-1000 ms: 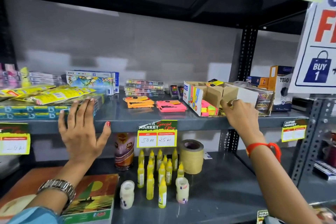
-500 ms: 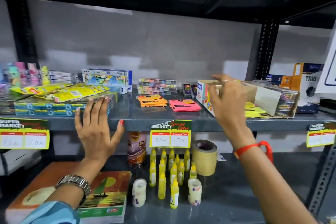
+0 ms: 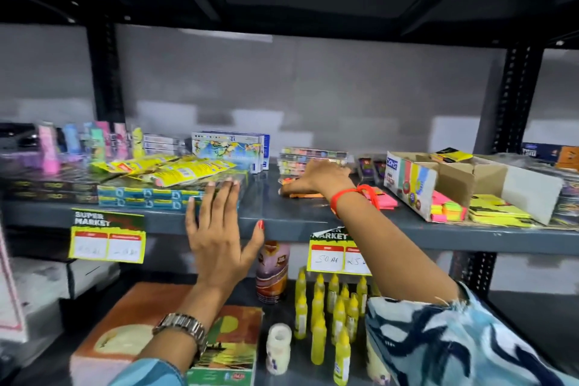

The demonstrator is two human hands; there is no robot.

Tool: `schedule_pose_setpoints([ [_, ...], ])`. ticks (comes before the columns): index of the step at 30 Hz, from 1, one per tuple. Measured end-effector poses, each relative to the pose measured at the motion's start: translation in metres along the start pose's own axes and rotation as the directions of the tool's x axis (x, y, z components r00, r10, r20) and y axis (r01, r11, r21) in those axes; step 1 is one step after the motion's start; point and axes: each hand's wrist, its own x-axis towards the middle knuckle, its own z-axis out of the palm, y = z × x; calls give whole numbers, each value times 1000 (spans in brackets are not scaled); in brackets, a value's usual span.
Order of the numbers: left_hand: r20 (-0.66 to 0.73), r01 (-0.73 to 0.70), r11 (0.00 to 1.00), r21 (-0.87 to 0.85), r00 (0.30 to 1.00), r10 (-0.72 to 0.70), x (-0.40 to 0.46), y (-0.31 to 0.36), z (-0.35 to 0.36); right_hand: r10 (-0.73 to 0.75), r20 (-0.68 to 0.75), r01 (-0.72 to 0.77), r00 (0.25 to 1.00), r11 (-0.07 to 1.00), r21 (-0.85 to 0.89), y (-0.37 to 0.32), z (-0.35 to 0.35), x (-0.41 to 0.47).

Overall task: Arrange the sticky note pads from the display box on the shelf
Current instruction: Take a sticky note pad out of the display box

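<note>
The cardboard display box [image 3: 410,185] lies open on the right of the grey shelf [image 3: 282,222]. Pink, orange and green sticky note pads [image 3: 445,211] and yellow pads [image 3: 498,210] sit in it. Left of the box are a pink pad stack [image 3: 387,199] and an orange pad stack [image 3: 302,195]. My right hand [image 3: 316,177] reaches across, palm down on the orange stack, with fingers and thumb closed around an orange pad. My left hand [image 3: 219,229] is spread flat against the shelf's front edge, fingertips touching blue packs [image 3: 147,197].
Yellow packets [image 3: 175,168], paint boxes [image 3: 232,147] and a stack of colourful cases [image 3: 313,155] fill the shelf's left and back. Price tags [image 3: 106,238] hang on the edge. Below stand yellow glue bottles [image 3: 332,316], a brown jar [image 3: 272,266] and a book [image 3: 225,351].
My right hand left the display box and moved left to the orange pad stack. The view shifted left. My left hand stayed on the shelf edge.
</note>
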Motion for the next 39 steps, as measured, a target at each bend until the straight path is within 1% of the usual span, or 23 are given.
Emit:
schedule_pose_setpoints([
  [6,-29,-14,1000,8,999,14,0,0,4,23,-59,-18,998,996,85,-5,-5,-5],
  [7,-36,-15,1000,8,999,15,-1,-1,4,4,-98,6,995,994,106,-5,-5,-9],
  [9,-45,-19,1000,8,999,19,-2,-2,5,-26,-220,63,975,985,162,-3,-10,-20],
  [12,-72,-29,999,13,997,30,-2,0,7,6,-403,103,915,963,248,7,-32,-43],
  [14,-104,-17,1000,11,994,18,-2,-2,8,34,-476,118,879,951,284,20,-51,-59],
  [17,-132,-11,1000,6,991,11,-2,0,8,102,-537,87,837,945,316,58,-75,-88],
  [23,-118,-16,1000,2,993,16,-3,3,6,277,-553,-75,786,930,360,145,-87,-122],
  [28,-113,-4,1000,-10,994,2,-4,4,5,432,-524,-219,734,881,421,203,-70,-125],
  [30,-107,3,1000,-9,994,-4,-2,3,5,472,-497,-259,728,861,438,216,-62,-128],
  [35,-96,7,1000,-16,995,-8,-2,3,3,442,-453,-267,774,877,399,223,-41,-131],
  [39,-78,14,1000,-8,997,-14,-3,5,1,353,-469,-235,809,927,293,226,-17,-113],
])
